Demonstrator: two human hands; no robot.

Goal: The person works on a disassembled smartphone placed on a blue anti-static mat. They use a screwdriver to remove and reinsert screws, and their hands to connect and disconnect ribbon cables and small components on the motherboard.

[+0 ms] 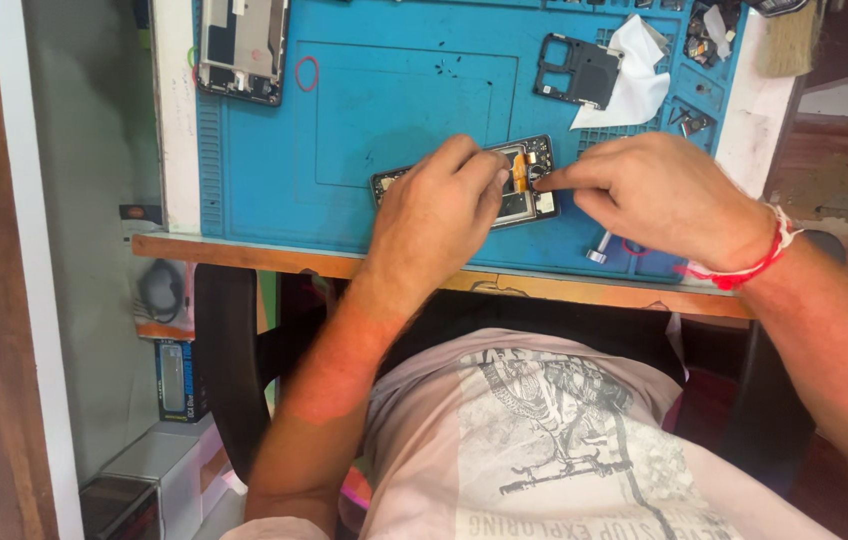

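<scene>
An opened phone point(534, 160) lies back-up on the blue work mat point(384, 110), its insides and an orange flex cable showing. My left hand point(439, 205) rests over the phone's left half and holds it down, fingers curled at the cable. My right hand point(659, 195) comes in from the right, thumb and forefinger pinched together at the phone's inner parts; whatever sits between them is too small to make out. A red thread band circles my right wrist.
A second stripped phone frame point(242, 48) lies at the mat's far left, beside a red ring point(307, 73). A black inner cover point(577, 70) and a white cloth point(639, 80) sit far right. A small metal-tipped tool point(599, 248) lies near the desk's front edge.
</scene>
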